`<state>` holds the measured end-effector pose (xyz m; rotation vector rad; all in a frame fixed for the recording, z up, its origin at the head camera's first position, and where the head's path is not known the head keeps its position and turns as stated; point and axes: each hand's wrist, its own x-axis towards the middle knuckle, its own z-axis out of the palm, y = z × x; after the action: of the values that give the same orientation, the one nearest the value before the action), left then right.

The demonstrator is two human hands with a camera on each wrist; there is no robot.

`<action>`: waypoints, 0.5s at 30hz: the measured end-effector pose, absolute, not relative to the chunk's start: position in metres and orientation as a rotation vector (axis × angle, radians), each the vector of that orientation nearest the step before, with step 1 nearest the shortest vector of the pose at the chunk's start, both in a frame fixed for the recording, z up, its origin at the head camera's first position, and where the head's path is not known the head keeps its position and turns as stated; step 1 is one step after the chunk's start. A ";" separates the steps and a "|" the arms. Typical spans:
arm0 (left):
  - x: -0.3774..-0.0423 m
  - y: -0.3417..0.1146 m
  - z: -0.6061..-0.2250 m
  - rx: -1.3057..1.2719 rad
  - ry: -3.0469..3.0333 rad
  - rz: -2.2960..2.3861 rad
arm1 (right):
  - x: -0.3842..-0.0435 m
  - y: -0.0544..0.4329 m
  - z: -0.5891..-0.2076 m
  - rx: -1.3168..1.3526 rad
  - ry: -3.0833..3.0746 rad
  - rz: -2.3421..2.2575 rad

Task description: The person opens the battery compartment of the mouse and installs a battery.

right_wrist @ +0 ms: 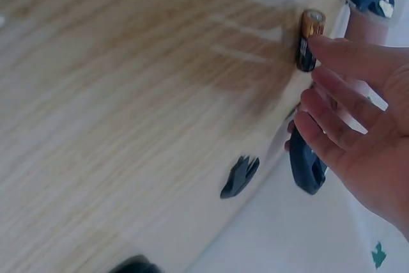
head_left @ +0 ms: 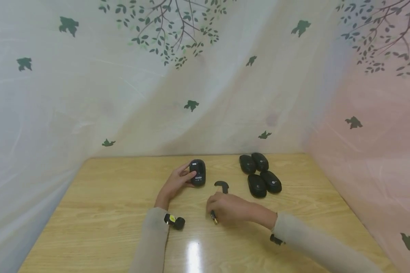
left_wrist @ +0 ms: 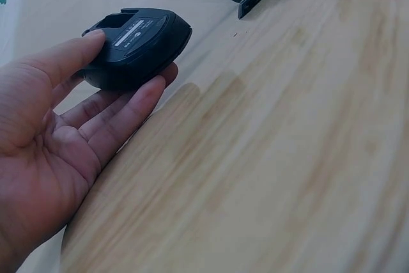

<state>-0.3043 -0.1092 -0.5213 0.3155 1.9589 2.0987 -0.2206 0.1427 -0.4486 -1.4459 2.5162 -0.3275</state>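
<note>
My left hand grips a black computer mouse, underside facing me. The thumb lies on the underside and the fingers support it from below. In the left wrist view an open recess shows beside the label of that mouse. My right hand pinches a black and copper battery at its thumb and forefinger, low over the table. Just beyond the right hand lies a curved black cover, partly hidden by that hand in the head view.
Several black mice sit grouped at the back right of the wooden table. A patterned cloth hangs behind the table and along its sides.
</note>
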 end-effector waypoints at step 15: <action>-0.303 -0.108 -0.521 0.322 1.961 2.100 | -0.213 0.133 -0.452 -1.446 2.535 -0.262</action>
<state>-0.3031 -0.1083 -0.5209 0.3217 1.9614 2.0999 -0.2127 0.1330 -0.4522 -1.4461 2.5349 -0.2624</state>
